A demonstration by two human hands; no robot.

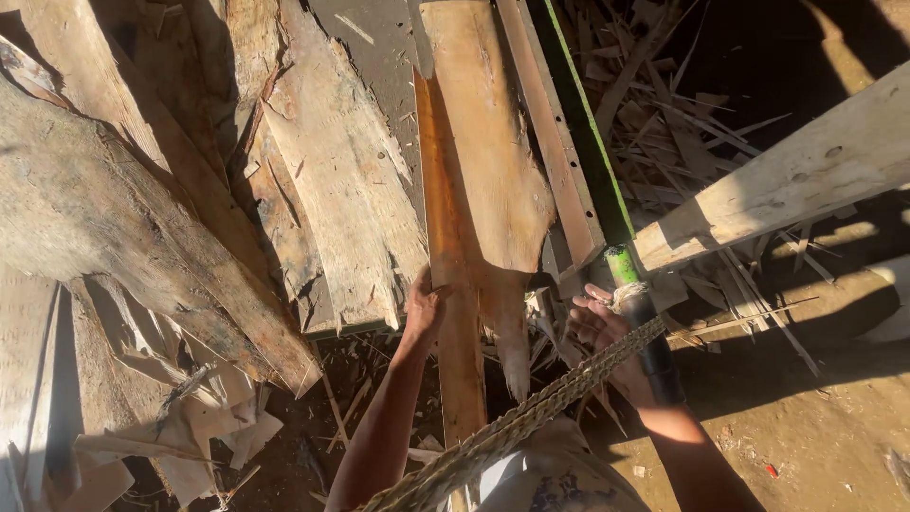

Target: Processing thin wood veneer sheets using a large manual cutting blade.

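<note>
Two hands: both in view.
Left hand [424,308]: closed on the edge of a long orange-brown plank [455,284].
Right hand [602,327]: open-palmed against a braided rope [531,417]; finger grip unclear.
Plank's lower end: hidden behind the rope.
Labels: none legible.

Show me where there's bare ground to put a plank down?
Bare dirt ground lies lower right, between the right hand and the pale beam. It's crowded elsewhere: stacked planks fill the left, splinters pile beyond the beam, and scraps litter the lower left. The left hand grips the reddish plank.
</note>
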